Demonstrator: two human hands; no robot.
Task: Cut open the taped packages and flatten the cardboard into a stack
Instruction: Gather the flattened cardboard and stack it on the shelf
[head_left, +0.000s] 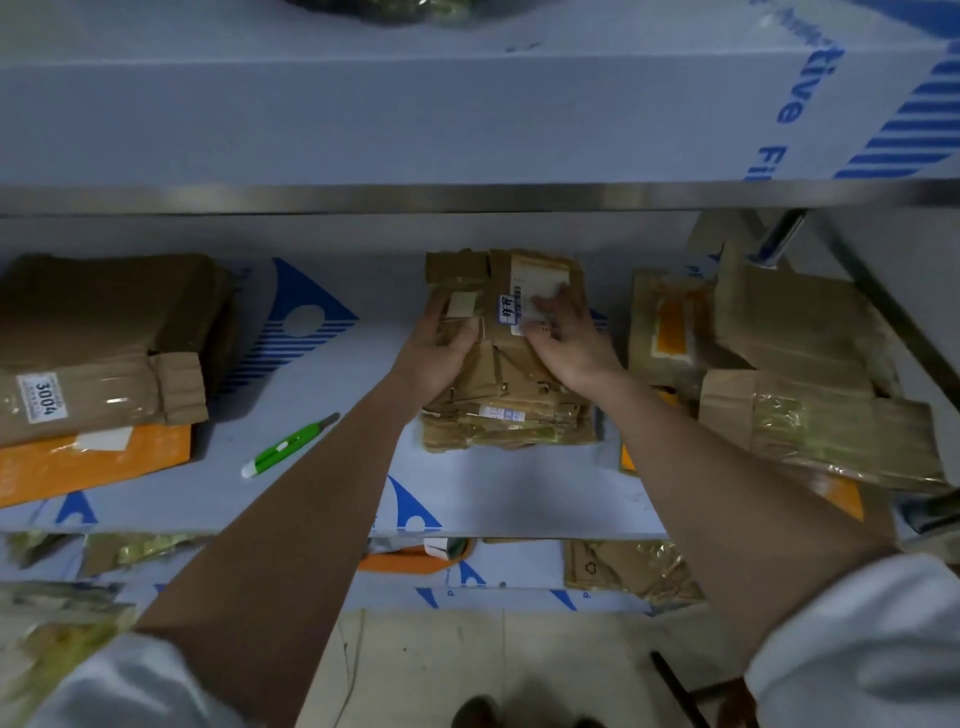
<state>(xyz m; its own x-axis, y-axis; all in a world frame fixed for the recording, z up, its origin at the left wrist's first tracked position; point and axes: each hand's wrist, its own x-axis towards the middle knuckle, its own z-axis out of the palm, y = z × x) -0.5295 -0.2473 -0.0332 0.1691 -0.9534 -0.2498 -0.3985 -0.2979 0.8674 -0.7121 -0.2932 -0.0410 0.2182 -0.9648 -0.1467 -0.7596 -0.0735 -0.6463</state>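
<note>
A stack of flattened brown cardboard (506, 405) lies in the middle of the shelf. My left hand (436, 348) rests on the stack's top left, fingers spread over the top piece. On the top right, my right hand (563, 338) presses down with straight fingers over a white label (535, 283). A green and white box cutter (288, 447) lies on the shelf to the left of the stack, apart from both hands.
Taped brown packages (98, 364) on an orange envelope (93, 462) sit at the left. More taped packages (810, 405) crowd the right end. The shelf surface (519, 493) has blue printed film. An upper shelf edge (467, 197) hangs overhead. A lower shelf holds more cardboard (628, 569).
</note>
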